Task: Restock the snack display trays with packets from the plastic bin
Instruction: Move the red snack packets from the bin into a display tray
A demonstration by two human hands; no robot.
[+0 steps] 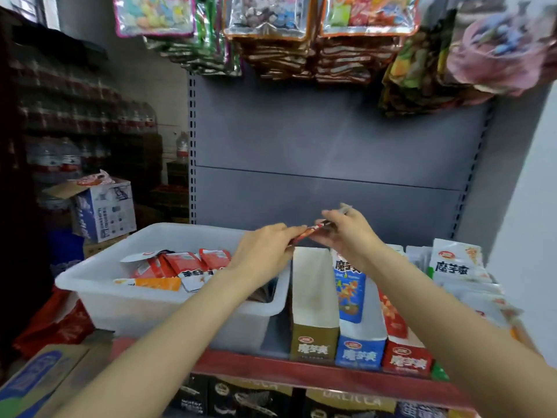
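head | left hand and right hand grip pinched together on red packets, above brown tray | plastic bin lower-left holds more packets | restocking unfinished, brown tray looks empty

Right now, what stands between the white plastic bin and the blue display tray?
In the head view, the brown display tray stands between the plastic bin and the blue tray.

We reach both bare forearms forward and inward until our hands nearly meet. Our left hand sits palm down, fingers curled, pinching at the fingertips. Our right hand sits slightly higher, thumb and fingers pinched together, wrist bent toward the left one.
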